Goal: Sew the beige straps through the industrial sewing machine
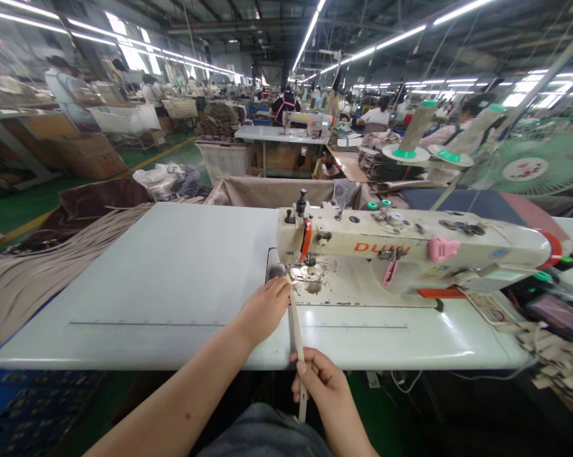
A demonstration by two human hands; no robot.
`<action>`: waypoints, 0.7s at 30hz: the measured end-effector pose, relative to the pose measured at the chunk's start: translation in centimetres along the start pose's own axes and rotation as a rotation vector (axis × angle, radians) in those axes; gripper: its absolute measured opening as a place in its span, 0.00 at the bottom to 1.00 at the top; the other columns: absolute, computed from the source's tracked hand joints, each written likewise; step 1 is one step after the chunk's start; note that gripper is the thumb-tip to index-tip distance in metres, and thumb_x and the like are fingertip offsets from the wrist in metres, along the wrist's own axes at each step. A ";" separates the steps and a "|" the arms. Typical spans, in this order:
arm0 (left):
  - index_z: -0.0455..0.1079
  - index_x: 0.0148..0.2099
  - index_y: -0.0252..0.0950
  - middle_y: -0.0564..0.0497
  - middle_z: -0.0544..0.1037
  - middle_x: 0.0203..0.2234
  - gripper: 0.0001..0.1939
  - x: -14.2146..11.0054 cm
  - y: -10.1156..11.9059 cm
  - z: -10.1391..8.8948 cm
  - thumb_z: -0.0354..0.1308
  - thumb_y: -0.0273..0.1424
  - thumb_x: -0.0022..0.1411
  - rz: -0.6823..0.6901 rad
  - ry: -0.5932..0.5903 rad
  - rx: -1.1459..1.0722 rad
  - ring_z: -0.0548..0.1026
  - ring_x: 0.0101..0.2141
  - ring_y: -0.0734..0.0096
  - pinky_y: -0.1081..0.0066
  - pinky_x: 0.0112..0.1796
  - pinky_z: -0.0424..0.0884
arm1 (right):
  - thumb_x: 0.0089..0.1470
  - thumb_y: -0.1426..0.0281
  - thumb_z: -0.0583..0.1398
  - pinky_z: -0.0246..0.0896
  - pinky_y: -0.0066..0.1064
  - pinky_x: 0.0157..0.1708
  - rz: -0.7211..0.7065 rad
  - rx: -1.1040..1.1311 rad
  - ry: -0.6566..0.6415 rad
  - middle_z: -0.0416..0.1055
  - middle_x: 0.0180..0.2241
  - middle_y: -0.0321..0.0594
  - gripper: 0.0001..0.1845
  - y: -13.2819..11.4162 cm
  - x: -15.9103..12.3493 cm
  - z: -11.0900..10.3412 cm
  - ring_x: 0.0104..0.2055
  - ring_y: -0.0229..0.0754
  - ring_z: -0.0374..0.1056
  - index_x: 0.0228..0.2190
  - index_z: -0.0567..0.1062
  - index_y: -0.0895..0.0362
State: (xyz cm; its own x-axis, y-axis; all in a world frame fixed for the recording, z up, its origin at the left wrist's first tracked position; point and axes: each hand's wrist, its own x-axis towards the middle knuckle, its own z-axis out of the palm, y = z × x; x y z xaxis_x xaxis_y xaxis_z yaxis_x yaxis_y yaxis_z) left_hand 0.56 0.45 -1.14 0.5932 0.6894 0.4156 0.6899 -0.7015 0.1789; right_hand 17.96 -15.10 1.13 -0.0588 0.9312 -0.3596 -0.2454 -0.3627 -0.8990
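A narrow beige strip (296, 327) runs from under the needle area of a white sewing machine (410, 238) toward me, past the table's front edge. Close beside the presser foot, my left hand (270, 304) is closed on the strip's far end; its fingertips are partly hidden. My right hand (317, 377) pinches the strip between thumb and fingers just in front of the table edge, and the strip's near end hangs below it. The needle and the strip's very tip are hard to make out behind the left fingers.
Long beige strips (72, 260) lie in a heap left of the white table (195, 254). Short beige pieces (565, 362) pile up at the right. Two thread cones (416, 127) and a green fan (529, 165) stand behind the machine. Other people work farther back.
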 end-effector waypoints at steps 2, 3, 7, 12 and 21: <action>0.73 0.55 0.35 0.41 0.82 0.54 0.09 -0.2 0.0 0.0 0.53 0.24 0.80 0.041 -0.017 0.043 0.81 0.57 0.55 0.55 0.64 0.79 | 0.53 0.38 0.75 0.54 0.31 0.31 -0.008 -0.021 -0.015 0.74 0.22 0.34 0.32 0.2 -0.3 -0.3 0.26 0.38 0.63 0.34 0.86 0.56; 0.73 0.54 0.36 0.41 0.82 0.53 0.09 -0.2 0.0 -0.1 0.53 0.24 0.80 0.059 -0.021 0.058 0.82 0.56 0.55 0.56 0.63 0.79 | 0.55 0.39 0.75 0.53 0.32 0.32 -0.017 -0.034 -0.036 0.73 0.23 0.35 0.31 0.2 -0.5 -0.4 0.27 0.38 0.62 0.31 0.85 0.56; 0.74 0.54 0.36 0.42 0.82 0.52 0.09 -0.2 0.1 -0.5 0.54 0.24 0.79 0.080 -0.022 0.064 0.82 0.56 0.56 0.58 0.62 0.80 | 0.58 0.42 0.74 0.55 0.35 0.37 -0.135 -0.092 -0.136 0.70 0.27 0.35 0.30 0.0 -0.8 -0.8 0.33 0.42 0.62 0.24 0.83 0.55; 0.73 0.52 0.36 0.42 0.82 0.52 0.08 -0.1 0.2 -0.9 0.54 0.23 0.78 0.049 -0.031 0.024 0.82 0.54 0.55 0.57 0.60 0.82 | 0.61 0.45 0.73 0.61 0.36 0.42 -0.261 -0.184 -0.131 0.75 0.32 0.38 0.24 0.6 -0.3 -1.0 0.38 0.46 0.69 0.27 0.86 0.52; 0.74 0.53 0.34 0.40 0.82 0.51 0.09 0.0 0.2 -1.0 0.54 0.22 0.77 0.051 -0.017 0.024 0.82 0.54 0.54 0.54 0.61 0.82 | 0.52 0.40 0.77 0.75 0.37 0.36 -0.029 0.038 -0.060 0.83 0.27 0.40 0.29 1.7 0.1 -0.5 0.31 0.46 0.78 0.37 0.91 0.53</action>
State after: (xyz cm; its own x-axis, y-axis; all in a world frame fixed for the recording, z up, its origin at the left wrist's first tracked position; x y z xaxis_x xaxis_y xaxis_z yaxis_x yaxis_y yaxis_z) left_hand 0.27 0.06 -0.19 0.6344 0.6563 0.4084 0.6687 -0.7310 0.1361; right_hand 18.04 -15.61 -0.55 -0.1083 0.9423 -0.3166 -0.2839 -0.3346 -0.8986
